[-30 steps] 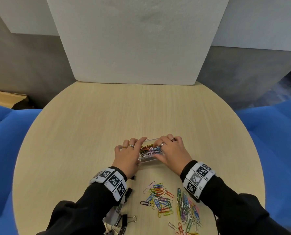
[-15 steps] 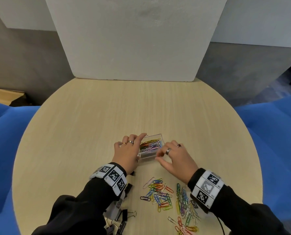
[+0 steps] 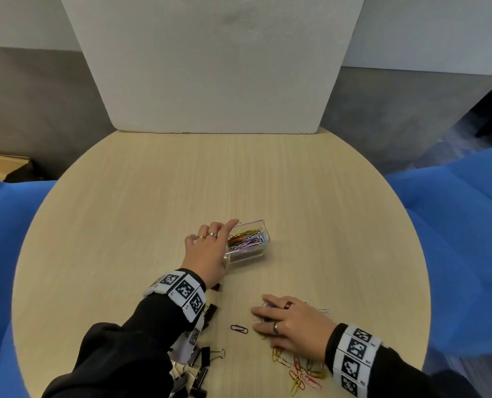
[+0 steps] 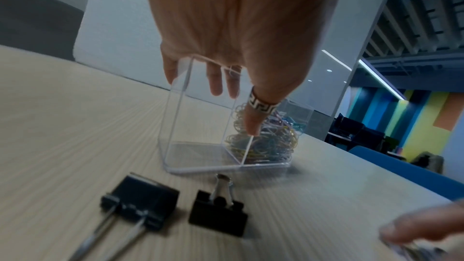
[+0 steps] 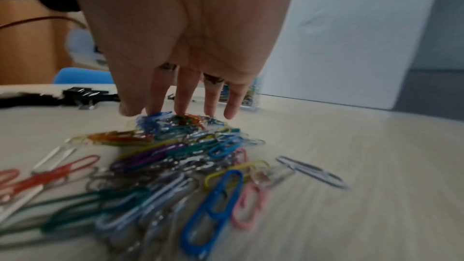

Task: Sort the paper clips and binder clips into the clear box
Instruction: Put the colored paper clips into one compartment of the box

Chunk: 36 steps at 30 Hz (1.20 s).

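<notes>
The clear box point(image 3: 253, 255) stands mid-table; a divider splits it. One half holds coloured paper clips point(image 4: 271, 142), the other half is bare. My left hand point(image 3: 224, 239) grips the box's left end, thumb point(image 4: 252, 124) at the divider and fingers over the far wall. My right hand point(image 3: 257, 318) lies nearer me, its straight fingers point(image 5: 183, 98) touching a loose heap of coloured paper clips point(image 5: 180, 158). More paper clips point(image 3: 299, 372) lie by the right wrist. Black binder clips point(image 3: 198, 366) lie under my left forearm, two of them point(image 4: 143, 199) just before the box.
The round wooden table point(image 3: 153, 211) has a white foam board point(image 3: 216, 67) upright at its far edge. Blue seats point(image 3: 454, 225) flank both sides. A single dark paper clip point(image 3: 239, 328) lies apart, left of my right hand.
My right hand has left the box and drawn back toward me onto the loose paper clips. My left hand has stayed on the box.
</notes>
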Tool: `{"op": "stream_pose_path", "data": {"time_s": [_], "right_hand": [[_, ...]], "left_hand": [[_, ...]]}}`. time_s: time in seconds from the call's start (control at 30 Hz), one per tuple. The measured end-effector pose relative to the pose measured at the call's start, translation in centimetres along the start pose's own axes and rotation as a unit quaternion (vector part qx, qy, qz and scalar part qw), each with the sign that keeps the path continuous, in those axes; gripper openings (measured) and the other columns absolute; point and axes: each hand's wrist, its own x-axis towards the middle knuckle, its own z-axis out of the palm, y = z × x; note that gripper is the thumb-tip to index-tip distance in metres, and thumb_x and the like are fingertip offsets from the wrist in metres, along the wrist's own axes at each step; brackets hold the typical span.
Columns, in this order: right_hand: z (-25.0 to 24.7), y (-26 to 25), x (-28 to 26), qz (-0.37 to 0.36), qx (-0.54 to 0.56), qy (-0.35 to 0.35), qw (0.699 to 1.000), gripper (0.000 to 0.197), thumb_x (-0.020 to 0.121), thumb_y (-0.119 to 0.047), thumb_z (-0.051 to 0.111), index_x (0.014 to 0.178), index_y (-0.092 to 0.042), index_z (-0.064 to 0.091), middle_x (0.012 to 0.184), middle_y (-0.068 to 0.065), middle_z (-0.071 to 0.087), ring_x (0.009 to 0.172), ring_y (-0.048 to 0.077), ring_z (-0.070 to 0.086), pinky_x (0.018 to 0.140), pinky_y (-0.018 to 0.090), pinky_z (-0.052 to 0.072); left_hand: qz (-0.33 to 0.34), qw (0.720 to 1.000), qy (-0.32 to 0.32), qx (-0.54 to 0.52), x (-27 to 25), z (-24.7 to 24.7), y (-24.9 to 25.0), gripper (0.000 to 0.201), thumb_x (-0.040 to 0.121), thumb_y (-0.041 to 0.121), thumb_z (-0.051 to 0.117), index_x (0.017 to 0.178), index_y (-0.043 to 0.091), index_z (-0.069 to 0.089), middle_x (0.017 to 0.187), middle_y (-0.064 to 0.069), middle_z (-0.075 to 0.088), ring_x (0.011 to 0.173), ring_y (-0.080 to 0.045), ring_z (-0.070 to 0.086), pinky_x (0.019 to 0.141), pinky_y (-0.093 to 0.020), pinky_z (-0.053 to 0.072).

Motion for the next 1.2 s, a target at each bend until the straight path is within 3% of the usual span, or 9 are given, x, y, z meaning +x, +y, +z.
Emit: {"op": "stream_pose_path", "data": {"time_s": [0.13,0.23,0.37,0.5,0.67,0.8,0.9,1.0,1.2], "right_hand": [[-1.4,1.3,-2.2,0.096,0.124,0.079,0.984,0.053,0.083,-0.056,0.032,0.129,-0.036,0.048,0.139,-0.018,0.040,0.129,0.001,0.023,0.109,0.027,0.022],[-2.8,2.1,-3.9,0.184,0.178,0.088,0.963,0.051,0.073,-0.068,0.037,0.108,-0.036,0.058,0.108,-0.020,0.053,0.104,-0.001,0.044,0.094,0.020,0.041],[-2.7,1.6,-5.8,0.192,0.220,-0.096,0.952,0.024,0.074,-0.049,0.069,0.076,-0.025,0.063,0.067,-0.014,0.057,0.062,0.000,0.052,0.063,0.017,0.045],[-1.0,-0.3,-5.9,0.157,0.265,-0.198,0.931,0.020,0.075,-0.028,0.073,0.090,-0.015,0.070,0.045,-0.021,0.054,0.048,-0.004,0.052,0.058,0.008,0.041],[0.4,-0.6,-4.0,0.179,0.232,-0.088,0.952,0.013,0.075,-0.012,0.059,0.083,-0.011,0.069,0.068,-0.007,0.067,0.059,0.000,0.053,0.062,0.010,0.042],[-0.3,1.2,-4.1,0.223,0.306,0.036,0.925,0.010,0.080,-0.017,0.065,0.075,-0.026,0.065,0.069,-0.012,0.061,0.066,0.002,0.059,0.065,0.007,0.045],[-0.2,2.5,-5.4,0.307,0.243,0.159,0.906,0.009,0.090,-0.027,0.054,0.097,-0.032,0.057,0.100,-0.012,0.056,0.093,0.002,0.051,0.084,0.014,0.041],[1.0,2.9,-6.1,0.355,0.183,0.139,0.906,0.036,0.096,-0.032,0.043,0.130,-0.021,0.044,0.125,-0.006,0.042,0.117,0.011,0.035,0.102,0.019,0.028],[2.2,0.4,-5.4,0.285,0.269,0.152,0.907,0.037,0.095,-0.032,0.044,0.131,-0.023,0.044,0.114,-0.011,0.039,0.111,0.002,0.037,0.105,0.018,0.029]], "left_hand": [[0.051,0.997,0.050,-0.004,-1.0,-1.0,1.0,0.074,0.081,0.024,0.063,0.142,0.030,0.022,0.141,-0.001,0.034,0.134,-0.022,0.026,0.109,-0.061,0.012],[0.175,0.971,0.162,0.006,-2.7,-1.1,2.5,0.067,0.061,0.020,0.077,0.120,0.027,0.046,0.118,0.000,0.058,0.113,-0.019,0.048,0.094,-0.056,0.043],[0.187,0.976,-0.102,-0.049,-6.2,0.5,4.4,0.048,0.084,0.032,0.060,0.128,0.025,0.039,0.127,0.003,0.045,0.104,-0.015,0.053,0.089,-0.030,0.049],[0.110,0.958,-0.262,-0.026,-7.8,3.8,4.4,0.072,0.074,0.043,0.071,0.129,0.022,0.029,0.134,-0.004,0.037,0.114,-0.024,0.050,0.095,-0.038,0.047],[0.087,0.962,-0.252,-0.052,-7.7,5.7,6.7,0.087,0.068,0.043,0.076,0.134,0.020,0.023,0.140,-0.006,0.031,0.125,-0.025,0.039,0.103,-0.040,0.042],[0.088,0.975,-0.188,-0.076,-7.1,5.6,7.7,0.080,0.070,0.047,0.072,0.131,0.018,0.028,0.136,-0.004,0.032,0.122,-0.023,0.038,0.101,-0.037,0.042],[0.107,0.974,-0.191,-0.060,-8.1,5.7,8.0,0.096,0.061,0.064,0.070,0.133,0.018,0.025,0.138,-0.003,0.030,0.123,-0.023,0.035,0.106,-0.039,0.035],[0.136,0.966,-0.221,-0.015,-9.3,6.5,8.7,0.100,0.063,0.066,0.068,0.136,0.017,0.020,0.143,-0.004,0.023,0.129,-0.027,0.028,0.111,-0.043,0.026],[0.100,0.980,-0.164,-0.059,-7.9,6.8,8.6,0.067,0.082,0.050,0.059,0.132,0.016,0.029,0.138,-0.005,0.030,0.123,-0.023,0.037,0.104,-0.037,0.036]]}}
